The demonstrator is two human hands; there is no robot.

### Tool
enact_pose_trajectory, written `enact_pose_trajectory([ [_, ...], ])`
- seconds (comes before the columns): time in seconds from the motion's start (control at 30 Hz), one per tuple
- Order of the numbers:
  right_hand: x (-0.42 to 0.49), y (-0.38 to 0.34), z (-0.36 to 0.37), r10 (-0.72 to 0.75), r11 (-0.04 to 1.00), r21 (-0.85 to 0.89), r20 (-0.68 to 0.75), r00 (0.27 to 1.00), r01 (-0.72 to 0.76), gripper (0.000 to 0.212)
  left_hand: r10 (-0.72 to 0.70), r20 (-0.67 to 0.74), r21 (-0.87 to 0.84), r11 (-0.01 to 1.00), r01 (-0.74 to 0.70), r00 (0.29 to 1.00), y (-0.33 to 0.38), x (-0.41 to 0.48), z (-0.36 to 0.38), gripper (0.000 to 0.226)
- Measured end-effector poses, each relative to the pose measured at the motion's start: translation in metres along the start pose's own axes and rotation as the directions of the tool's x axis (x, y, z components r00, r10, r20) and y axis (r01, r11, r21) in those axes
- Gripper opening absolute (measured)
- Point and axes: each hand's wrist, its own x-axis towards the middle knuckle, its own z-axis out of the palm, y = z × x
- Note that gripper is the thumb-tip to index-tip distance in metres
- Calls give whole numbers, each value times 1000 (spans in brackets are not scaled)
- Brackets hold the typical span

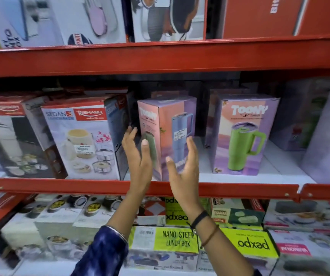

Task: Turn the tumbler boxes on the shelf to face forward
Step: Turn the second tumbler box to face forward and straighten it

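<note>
On the red shelf (140,187), I see an angled tumbler box (172,124) just beyond my hands; a forward-facing tumbler box (245,134) stands to their right. My left hand (138,156) and right hand (184,166) spread, empty, flanking the angled one.

The hands (160,156) cover the lower front corner of the angled tumbler box (168,124), blurring its print. Right of it, past the green-mug box (243,134), a purple box (327,134) is cut by the edge, its label unreadable
</note>
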Motion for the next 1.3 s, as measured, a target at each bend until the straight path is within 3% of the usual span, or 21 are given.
enact_pose_trajectory([
  [0.1, -2, 4, 24, 9, 994, -109, 24, 1000, -6, 81, -216, 116, -115, 967, 229, 969, -16, 18, -4, 52],
  [0.2, -5, 11, 38, -10, 961, -276, -32, 999, 1, 78, -315, 250, -86, 935, 345, 915, -25, 29, -8, 50],
  [0.37, -5, 14, 46, -76, 913, -408, -148, 986, 9, 66, -277, 395, -77, 940, 332, 876, -35, 32, -15, 39],
  [0.53, 8, 13, 37, -36, 964, -266, -209, 977, -21, 65, -207, 400, -139, 949, 282, 893, -29, 34, -17, 38],
  [0.7, 35, 9, 30, 2, 965, -259, -136, 991, -37, 113, -143, 442, -158, 959, 234, 885, -11, 27, -15, 47],
  [0.83, 47, 14, 24, 18, 967, -247, -163, 986, -58, 118, -116, 477, -160, 963, 215, 871, 2, 20, -17, 43],
  [0.9, 53, 21, 14, 45, 992, -114, -106, 993, -57, 114, -127, 449, -154, 964, 216, 885, 3, 25, -19, 37],
  [1.03, 61, 26, -8, 128, 970, 189, 134, 983, -152, 105, -230, 352, -53, 963, 265, 907, -10, 42, -17, 48],
  [1.17, 69, 32, -21, 135, 964, 175, 321, 938, -198, 114, -328, 448, -125, 898, 422, 832, -32, 44, -16, 81],
  [1.3, 77, 38, -29, 161, 975, 66, 443, 882, -212, 110, -387, 418, -114, 875, 470, 822, -41, 35, -15, 101],
])
